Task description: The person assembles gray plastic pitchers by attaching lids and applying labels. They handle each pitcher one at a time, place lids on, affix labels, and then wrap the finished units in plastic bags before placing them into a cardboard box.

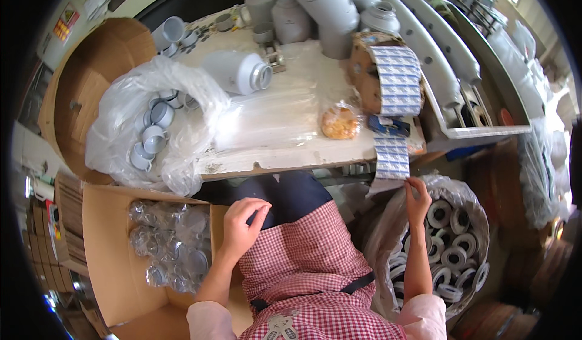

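Note:
At the table's front edge, my right hand (417, 199) pinches the loose end of a label strip (393, 158). That strip hangs down from a big roll of blue-and-white labels (397, 79) on the table. Above my lap, my left hand (245, 220) is closed with thumb and fingertips together; whatever they hold, if anything, is too small to make out. Clear plastic bags (273, 116) lie flat in the middle of the table. Behind them, a grey milk-can-shaped container (236, 72) rests on its side.
A plastic-lined carton holds grey cups (153, 139) at the left. Below it, an open cardboard box (103, 255) contains bagged containers. A lined bin of grey rings (453, 258) stands at my right. A bag of orange food (340, 122) sits near the labels; grey cans (327, 13) stand behind.

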A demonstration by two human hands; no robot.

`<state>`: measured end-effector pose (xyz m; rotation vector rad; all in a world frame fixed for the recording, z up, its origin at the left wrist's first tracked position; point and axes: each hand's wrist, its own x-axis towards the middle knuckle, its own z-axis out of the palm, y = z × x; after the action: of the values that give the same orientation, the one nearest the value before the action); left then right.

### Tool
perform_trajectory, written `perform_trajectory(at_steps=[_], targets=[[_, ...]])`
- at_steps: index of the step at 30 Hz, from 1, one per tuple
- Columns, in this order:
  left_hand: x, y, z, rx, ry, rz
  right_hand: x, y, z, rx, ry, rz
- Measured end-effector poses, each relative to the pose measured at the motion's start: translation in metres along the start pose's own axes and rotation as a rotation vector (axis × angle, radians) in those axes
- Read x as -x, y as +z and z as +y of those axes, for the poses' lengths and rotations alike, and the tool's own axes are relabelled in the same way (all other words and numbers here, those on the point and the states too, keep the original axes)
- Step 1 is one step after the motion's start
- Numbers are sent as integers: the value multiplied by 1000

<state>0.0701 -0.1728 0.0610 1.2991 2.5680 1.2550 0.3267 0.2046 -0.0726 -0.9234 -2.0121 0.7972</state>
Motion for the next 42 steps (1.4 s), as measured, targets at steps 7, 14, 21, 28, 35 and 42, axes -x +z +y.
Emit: perform_trajectory(at_steps=[7, 14, 21, 28, 35, 42], targets=[[-68, -16, -62, -8, -87, 135, 11, -1, 8, -131, 131, -47], [-255, 5, -124, -764, 288, 155, 12, -9, 5, -116, 215, -76], [-312, 33, -128, -1095, 412, -45, 16, -7, -6, -124, 163, -42], [-139, -110, 21, -130, 217, 264, 50, -14, -39, 241, -103, -114], [-58, -74, 12, 850, -92, -648, 105, -22, -112, -561, 316, -372], [-29, -18, -45, 601, -384, -547, 121, -26, -143, -1006, 515, -600]])
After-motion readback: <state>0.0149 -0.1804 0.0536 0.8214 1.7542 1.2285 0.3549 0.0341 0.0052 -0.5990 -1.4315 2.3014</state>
